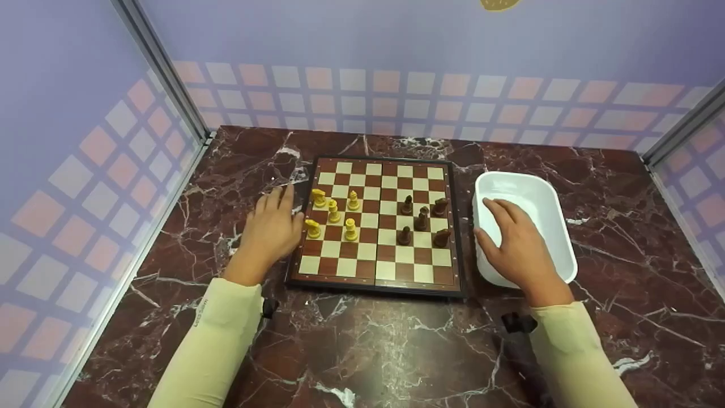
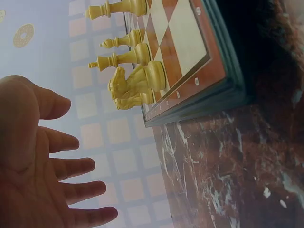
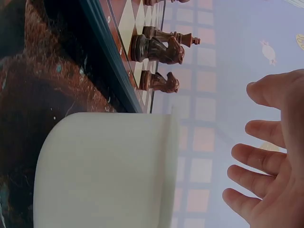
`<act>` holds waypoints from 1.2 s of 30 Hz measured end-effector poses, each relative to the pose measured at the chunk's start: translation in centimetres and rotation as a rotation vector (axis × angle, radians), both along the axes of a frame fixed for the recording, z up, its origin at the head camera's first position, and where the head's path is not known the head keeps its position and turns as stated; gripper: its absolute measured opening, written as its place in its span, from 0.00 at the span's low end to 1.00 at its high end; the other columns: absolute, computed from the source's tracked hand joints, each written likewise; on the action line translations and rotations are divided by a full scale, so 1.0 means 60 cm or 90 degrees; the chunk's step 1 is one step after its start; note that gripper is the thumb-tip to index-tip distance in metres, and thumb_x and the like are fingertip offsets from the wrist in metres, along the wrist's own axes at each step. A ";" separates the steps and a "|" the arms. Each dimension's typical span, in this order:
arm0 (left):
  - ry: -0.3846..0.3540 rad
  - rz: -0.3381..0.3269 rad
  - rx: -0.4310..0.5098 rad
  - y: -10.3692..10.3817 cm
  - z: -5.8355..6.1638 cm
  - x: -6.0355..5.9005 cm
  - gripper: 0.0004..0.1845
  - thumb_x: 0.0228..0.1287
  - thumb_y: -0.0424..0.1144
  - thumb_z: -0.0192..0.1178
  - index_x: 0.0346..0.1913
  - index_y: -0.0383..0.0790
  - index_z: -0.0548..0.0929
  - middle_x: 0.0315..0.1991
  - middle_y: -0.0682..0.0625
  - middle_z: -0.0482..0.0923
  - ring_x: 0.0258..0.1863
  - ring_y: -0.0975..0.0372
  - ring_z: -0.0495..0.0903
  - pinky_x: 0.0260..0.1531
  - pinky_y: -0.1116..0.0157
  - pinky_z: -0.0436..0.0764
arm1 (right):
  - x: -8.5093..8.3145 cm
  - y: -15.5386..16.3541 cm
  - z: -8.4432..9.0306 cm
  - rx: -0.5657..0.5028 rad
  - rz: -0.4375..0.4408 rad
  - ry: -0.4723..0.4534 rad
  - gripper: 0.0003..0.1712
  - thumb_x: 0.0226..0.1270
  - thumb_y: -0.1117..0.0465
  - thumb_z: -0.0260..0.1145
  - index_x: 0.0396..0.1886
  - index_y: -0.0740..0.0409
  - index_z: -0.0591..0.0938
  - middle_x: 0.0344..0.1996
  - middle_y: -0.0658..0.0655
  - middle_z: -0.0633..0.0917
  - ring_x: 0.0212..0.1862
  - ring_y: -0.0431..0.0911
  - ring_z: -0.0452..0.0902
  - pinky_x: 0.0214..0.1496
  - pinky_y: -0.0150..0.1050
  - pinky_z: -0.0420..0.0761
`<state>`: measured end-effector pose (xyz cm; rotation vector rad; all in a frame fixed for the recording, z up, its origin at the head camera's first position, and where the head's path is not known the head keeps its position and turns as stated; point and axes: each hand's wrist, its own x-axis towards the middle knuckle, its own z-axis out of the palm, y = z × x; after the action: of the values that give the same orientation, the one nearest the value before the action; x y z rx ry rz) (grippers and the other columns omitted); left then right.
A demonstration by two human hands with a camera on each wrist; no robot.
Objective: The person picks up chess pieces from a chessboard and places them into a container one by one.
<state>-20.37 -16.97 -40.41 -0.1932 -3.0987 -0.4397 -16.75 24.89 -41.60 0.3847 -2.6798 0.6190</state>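
Left grip [image 1: 271, 226]: empty, fingers extended, beside the chessboard [image 1: 369, 221].
Right grip [image 1: 518, 243]: empty, fingers extended over the white tub [image 1: 527, 190].
Chess pieces [image 1: 422, 220]: standing on the chessboard (between our grips).
Yellow knight [image 1: 312, 229]: may topple if our left grip sweeps inward.

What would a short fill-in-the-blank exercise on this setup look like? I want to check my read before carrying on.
1. The right hand hovers over the tub, whose colour is ____.
2. The yellow pieces number ____.
3. In the head view, the dark pieces stand on the ____ half of the board.
4. The left hand holds ____ pieces.

Missing words: white; five; right; no.
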 end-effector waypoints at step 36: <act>-0.048 0.003 -0.007 0.000 -0.048 0.004 0.34 0.71 0.44 0.45 0.75 0.33 0.55 0.69 0.31 0.61 0.67 0.37 0.61 0.64 0.39 0.63 | -0.005 -0.044 -0.017 0.003 0.031 0.008 0.31 0.64 0.57 0.65 0.65 0.61 0.73 0.58 0.67 0.78 0.60 0.62 0.72 0.66 0.55 0.67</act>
<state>-20.13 -16.97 -43.30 -0.1734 -3.1759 -0.4391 -17.02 22.23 -42.63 0.4554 -2.6674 0.6214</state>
